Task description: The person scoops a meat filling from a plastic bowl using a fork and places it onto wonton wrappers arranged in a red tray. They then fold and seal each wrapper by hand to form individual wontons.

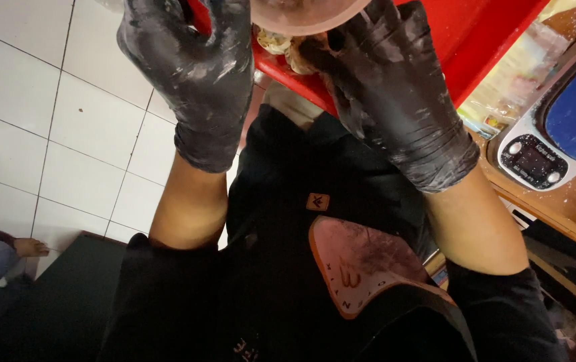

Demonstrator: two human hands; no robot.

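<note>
Both gloved hands, left hand [190,74] and right hand [392,87], were clamped on the pale bowl [304,15] over the red tray [475,40]; I'd keep it level.

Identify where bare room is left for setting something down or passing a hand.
Bare patches: the red tray surface right of the right hand, and the white floor tiles left of the left hand. Crowded: between both hands, where the pinkish bowl and pale lumps sit. The scale fills the wooden counter.
</note>
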